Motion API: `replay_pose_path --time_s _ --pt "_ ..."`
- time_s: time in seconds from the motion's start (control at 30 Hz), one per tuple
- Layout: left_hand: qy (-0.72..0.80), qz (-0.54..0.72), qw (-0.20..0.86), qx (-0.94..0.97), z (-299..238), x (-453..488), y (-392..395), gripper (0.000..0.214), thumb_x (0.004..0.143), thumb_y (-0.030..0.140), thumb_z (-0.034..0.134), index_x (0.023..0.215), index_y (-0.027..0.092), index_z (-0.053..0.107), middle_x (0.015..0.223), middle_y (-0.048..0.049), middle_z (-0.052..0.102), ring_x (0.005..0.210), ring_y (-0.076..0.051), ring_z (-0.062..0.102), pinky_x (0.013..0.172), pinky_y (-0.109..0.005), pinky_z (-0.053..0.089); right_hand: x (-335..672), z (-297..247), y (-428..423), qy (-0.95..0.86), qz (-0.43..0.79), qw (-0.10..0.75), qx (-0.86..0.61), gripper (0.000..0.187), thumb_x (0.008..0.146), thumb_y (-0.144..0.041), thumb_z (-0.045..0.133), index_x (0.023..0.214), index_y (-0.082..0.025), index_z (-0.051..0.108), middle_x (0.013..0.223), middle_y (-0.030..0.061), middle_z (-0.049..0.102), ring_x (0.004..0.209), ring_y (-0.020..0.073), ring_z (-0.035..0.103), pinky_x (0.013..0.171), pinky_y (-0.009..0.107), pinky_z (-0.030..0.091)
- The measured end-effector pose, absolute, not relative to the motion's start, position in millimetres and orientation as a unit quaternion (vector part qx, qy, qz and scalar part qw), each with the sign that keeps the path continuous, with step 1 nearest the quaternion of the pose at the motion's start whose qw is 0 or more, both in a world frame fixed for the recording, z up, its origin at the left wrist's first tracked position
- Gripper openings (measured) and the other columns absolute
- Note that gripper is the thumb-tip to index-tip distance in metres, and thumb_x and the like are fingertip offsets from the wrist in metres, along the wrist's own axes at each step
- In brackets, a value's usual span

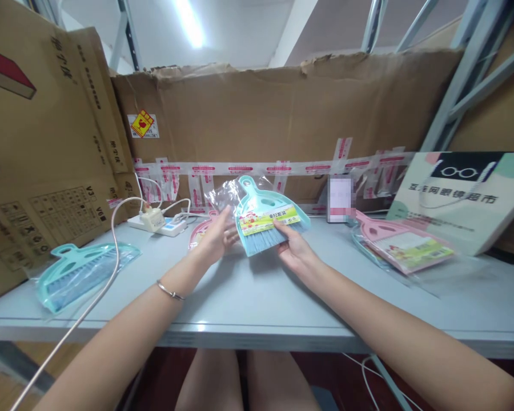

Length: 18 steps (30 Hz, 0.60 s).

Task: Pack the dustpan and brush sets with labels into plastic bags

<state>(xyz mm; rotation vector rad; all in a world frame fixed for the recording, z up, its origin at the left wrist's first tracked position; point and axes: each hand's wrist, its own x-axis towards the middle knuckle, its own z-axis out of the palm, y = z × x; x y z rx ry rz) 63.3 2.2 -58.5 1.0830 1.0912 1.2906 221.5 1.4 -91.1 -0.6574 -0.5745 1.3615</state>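
Note:
A teal mini dustpan-and-brush set (263, 214) with a colourful paper label is held up over the grey table (257, 297), partly inside a clear plastic bag (223, 197). My right hand (293, 245) grips its lower right edge by the bristles. My left hand (218, 234) is at its left side, fingers spread, touching the bag and the set. A pink set (199, 231) lies flat behind my left hand, mostly hidden.
Another teal set in plastic (79, 271) lies at the table's left. A stack of bagged pink sets (400, 242) lies at the right, beside a white paper bag (462, 197). A power strip (158, 222) with cables sits at the back. Cardboard walls surround the table.

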Motion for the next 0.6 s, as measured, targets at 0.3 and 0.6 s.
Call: replay_pose_path --time_s 0.3,0.6 --pt "0.411 0.472 0.574 0.528 -72.9 78.6 -13.3 0.029 0.080 0.033 0.062 0.104 0.016 0.062 0.104 -0.0090 0.068 0.086 -0.018 0.064 0.075 -0.029 0.051 221.8 -92.6 2.2 -0.233 0.597 0.712 -0.289 0.030 0.068 -0.008 0.066 0.095 -0.021 0.061 0.095 0.0022 0.071 0.100 0.0184 0.064 0.085 0.029 0.056" --pt "0.416 0.512 0.575 0.484 -73.9 75.1 -7.2 0.026 0.073 0.019 0.064 0.099 0.016 0.061 0.097 -0.0077 0.069 0.076 -0.017 0.064 0.061 -0.026 0.052 227.8 -93.8 6.6 -0.270 0.603 0.673 -0.333 0.033 0.064 -0.018 0.073 0.094 -0.022 0.059 0.087 -0.0007 0.070 0.082 0.0142 0.066 0.068 0.024 0.057"
